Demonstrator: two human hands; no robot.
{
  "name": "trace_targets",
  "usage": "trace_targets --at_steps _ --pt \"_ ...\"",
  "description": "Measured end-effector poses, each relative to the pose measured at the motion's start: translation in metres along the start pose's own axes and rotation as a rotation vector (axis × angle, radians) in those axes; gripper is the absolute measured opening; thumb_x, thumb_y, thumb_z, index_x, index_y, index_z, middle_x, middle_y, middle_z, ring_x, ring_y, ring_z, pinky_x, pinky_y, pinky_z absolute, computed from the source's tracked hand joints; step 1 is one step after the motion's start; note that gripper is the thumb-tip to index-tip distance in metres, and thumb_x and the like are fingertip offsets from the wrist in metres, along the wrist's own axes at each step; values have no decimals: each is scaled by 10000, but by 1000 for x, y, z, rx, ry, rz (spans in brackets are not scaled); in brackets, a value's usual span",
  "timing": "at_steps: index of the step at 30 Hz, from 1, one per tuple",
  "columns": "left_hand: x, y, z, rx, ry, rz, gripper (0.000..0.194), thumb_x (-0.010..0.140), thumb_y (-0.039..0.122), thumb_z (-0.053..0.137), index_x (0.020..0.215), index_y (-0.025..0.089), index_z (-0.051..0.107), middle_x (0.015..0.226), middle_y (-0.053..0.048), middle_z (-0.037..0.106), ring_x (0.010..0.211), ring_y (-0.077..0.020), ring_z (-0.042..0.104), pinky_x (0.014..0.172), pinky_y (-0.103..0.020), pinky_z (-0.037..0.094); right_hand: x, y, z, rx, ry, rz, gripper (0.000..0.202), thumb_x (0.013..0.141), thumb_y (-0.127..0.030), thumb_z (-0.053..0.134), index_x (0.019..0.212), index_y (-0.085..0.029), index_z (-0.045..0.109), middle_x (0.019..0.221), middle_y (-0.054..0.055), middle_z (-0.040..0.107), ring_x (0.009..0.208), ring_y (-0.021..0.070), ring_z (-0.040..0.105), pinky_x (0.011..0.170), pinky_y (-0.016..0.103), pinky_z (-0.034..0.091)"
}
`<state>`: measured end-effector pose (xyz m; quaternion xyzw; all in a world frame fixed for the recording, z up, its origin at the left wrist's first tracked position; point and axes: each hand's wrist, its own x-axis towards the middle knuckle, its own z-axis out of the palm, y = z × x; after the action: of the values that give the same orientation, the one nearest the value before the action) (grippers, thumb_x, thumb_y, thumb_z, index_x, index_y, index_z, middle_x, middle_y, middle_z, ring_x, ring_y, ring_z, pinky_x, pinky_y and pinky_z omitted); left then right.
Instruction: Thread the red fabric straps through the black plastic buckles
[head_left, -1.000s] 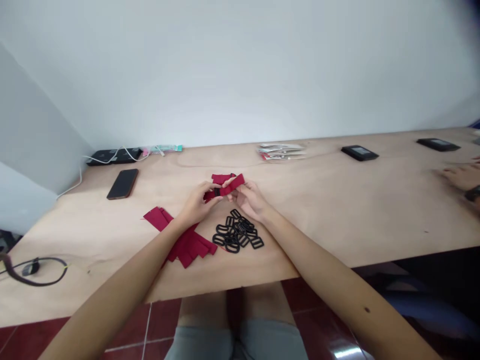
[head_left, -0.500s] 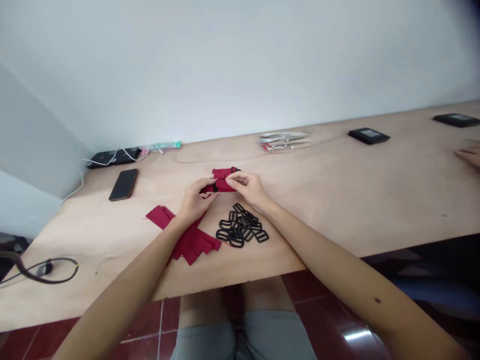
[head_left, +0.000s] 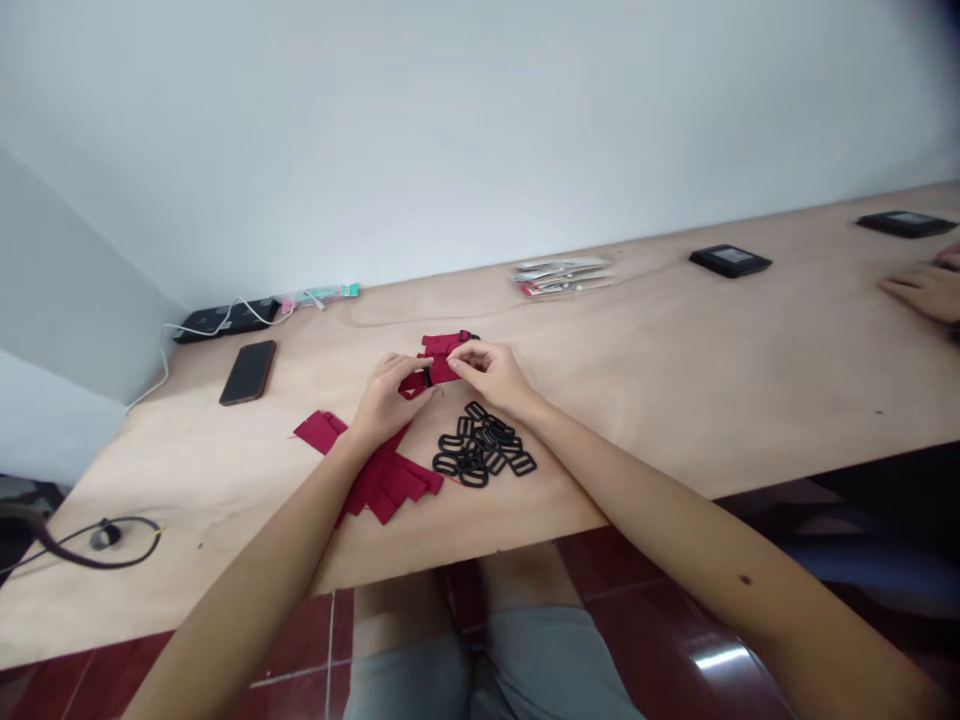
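Note:
A dark red fabric strap [head_left: 444,371] with a black slide buckle [head_left: 427,378] on it spans the gap between my hands. My left hand [head_left: 390,395] is closed on its left part, by the buckle. The fingertips of my right hand [head_left: 491,375] pinch the strap's right part. Just behind lie more red straps [head_left: 437,343], one with a black buckle [head_left: 466,337]. Several black slide buckles [head_left: 484,445] are heaped in front of my right hand. Under and beside my left forearm, a pile of red strap pieces [head_left: 390,485] lies spread out, partly hidden.
On the wooden table [head_left: 637,400] are a phone [head_left: 248,372], black boxes with a white cable [head_left: 225,318], plastic packets [head_left: 562,275] and two black devices [head_left: 730,261]. A black cable loop [head_left: 127,540] lies at left. Another person's hand [head_left: 926,290] rests at far right.
The strap between my hands has shifted slightly, with my fingers still on it. The view has tilted a little. At far right, the other person's hand reaches further into view.

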<state>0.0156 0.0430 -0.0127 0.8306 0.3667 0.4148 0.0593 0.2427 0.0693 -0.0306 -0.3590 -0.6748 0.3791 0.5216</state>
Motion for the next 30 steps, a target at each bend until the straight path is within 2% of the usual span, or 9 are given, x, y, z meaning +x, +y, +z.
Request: trace_targets --at_steps 4,11,14,19,22,26,30 --pt "-1 -1 3 22 -41 22 295 938 285 773 1222 218 729 1081 -87 780 1014 -259 692 925 -422 584 -2 -2 0 -66 -1 -38 217 923 -375 708 913 -168 771 779 33 706 617 147 501 592 303 380" --pt "-3 -3 8 31 -51 48 304 910 198 753 1213 205 728 1080 -94 784 1010 -258 701 908 -423 597 -5 -4 7 -97 -32 -70 189 917 -362 719 925 -179 762 797 30 702 635 150 507 603 304 404" --pt "-3 -3 9 45 -53 59 304 909 182 747 1211 209 726 1079 -86 787 1000 -254 701 902 -416 598 -6 -6 9 -11 -52 -22 237 883 -416 781 943 -190 743 834 32 708 650 155 539 613 304 447" --pt "-2 -1 7 47 0 34 348 930 235 768 1271 218 699 1118 -83 788 1044 -255 712 927 -415 603 -6 -10 8 254 -96 58 298 874 -465 803 989 -196 746 989 61 741 838 199 675 772 339 569" --pt "-2 1 6 14 26 64 409 953 257 768 1346 227 659 1165 -87 785 1077 -250 707 950 -419 603 -6 -9 8 344 -107 143 357 809 -450 873 1022 -202 731 1012 47 734 851 193 686 757 321 584" --pt "-1 10 4 -3 65 146 402 979 303 763 1363 243 660 1166 -94 781 1047 -241 701 928 -414 604 -7 -10 10 375 -146 190 437 765 -444 913 1067 -217 693 1036 26 696 805 161 662 690 282 575" --pt "-1 21 4 4 54 138 346 998 333 740 1331 256 682 1148 -97 783 1058 -246 715 949 -428 607 -7 -12 11 329 -200 145 468 791 -476 893 1124 -226 680 1092 40 677 950 196 679 799 308 595"
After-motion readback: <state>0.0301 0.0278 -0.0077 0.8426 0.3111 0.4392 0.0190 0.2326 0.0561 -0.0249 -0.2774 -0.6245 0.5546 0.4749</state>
